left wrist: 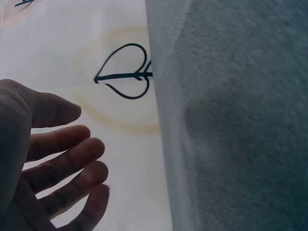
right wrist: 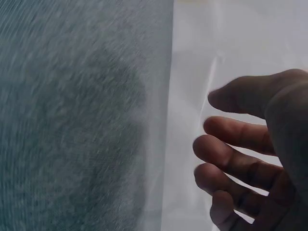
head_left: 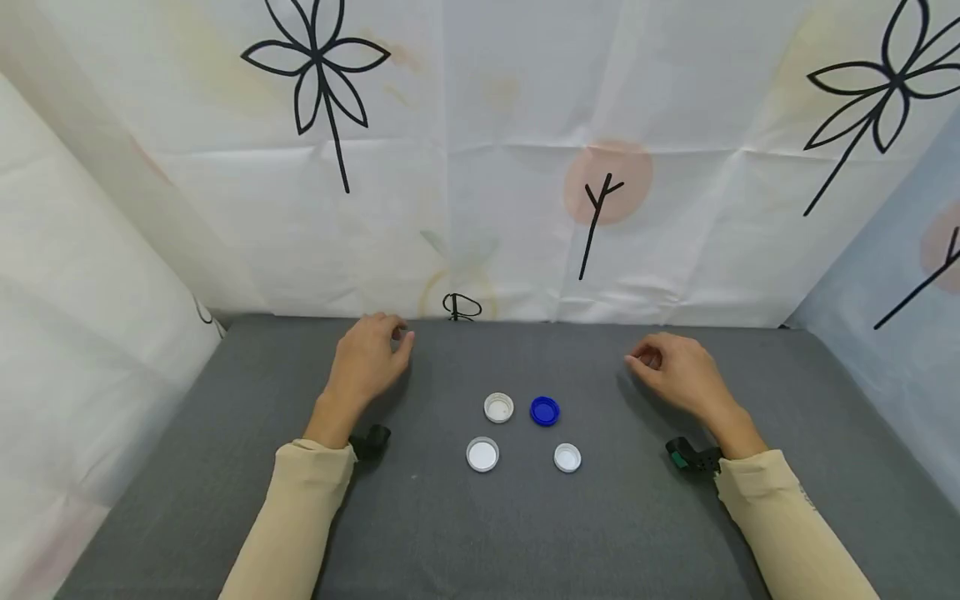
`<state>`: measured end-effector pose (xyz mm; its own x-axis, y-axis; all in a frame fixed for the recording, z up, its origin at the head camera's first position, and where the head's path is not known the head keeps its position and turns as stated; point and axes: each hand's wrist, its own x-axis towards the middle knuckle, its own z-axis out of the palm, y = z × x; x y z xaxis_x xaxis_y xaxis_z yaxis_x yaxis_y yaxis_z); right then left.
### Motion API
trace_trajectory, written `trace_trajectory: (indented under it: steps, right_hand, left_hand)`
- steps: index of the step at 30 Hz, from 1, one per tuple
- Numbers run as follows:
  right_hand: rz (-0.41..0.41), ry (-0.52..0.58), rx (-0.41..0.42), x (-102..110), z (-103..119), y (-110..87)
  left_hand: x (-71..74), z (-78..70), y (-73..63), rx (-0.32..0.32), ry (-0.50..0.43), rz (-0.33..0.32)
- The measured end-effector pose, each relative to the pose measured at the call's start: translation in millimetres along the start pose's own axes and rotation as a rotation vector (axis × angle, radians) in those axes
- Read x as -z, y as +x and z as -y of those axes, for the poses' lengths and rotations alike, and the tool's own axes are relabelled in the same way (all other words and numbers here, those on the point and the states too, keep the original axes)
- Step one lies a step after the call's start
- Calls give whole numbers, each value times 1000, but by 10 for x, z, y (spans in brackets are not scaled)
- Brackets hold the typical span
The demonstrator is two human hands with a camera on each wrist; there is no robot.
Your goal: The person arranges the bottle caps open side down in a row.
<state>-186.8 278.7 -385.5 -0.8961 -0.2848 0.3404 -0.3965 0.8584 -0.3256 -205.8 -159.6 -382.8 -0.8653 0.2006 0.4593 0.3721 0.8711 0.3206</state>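
Several bottle caps lie near the middle of the grey table. At the back are a cream-white cap (head_left: pixel 498 407) and, to its right, a blue cap (head_left: pixel 544 411). Closer to the front sit a white cap with a clear rim (head_left: pixel 482 454) and a smaller white cap (head_left: pixel 567 457). My left hand (head_left: pixel 370 357) hovers left of the caps by the table's back edge, its fingers (left wrist: pixel 72 163) loosely bent around nothing. To the right of the caps, my right hand (head_left: pixel 678 372) is held over the table, fingers (right wrist: pixel 236 159) relaxed and holding nothing.
The grey cloth-covered table (head_left: pixel 442 533) ends at a white curtain (head_left: pixel 487 233) printed with flowers. More fabric hangs at the left side (head_left: pixel 67 333) and right side. A dark camera mount (head_left: pixel 693 457) sits at the right wrist, another at the left wrist.
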Motion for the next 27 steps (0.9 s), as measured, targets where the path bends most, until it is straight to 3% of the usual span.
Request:
trace_trajectory:
  steps: [7,15,27]
  right_hand:
    - [70,116,1,2,100,82]
    - [83,306,50,-94,308,78]
    - [156,547,88,-338,735,127]
  left_hand:
    - [54,-90,31,67,-207,159]
    - [-52,-198,-29,67,-521,256]
    - [-303,-351,-148,46,-717,390]
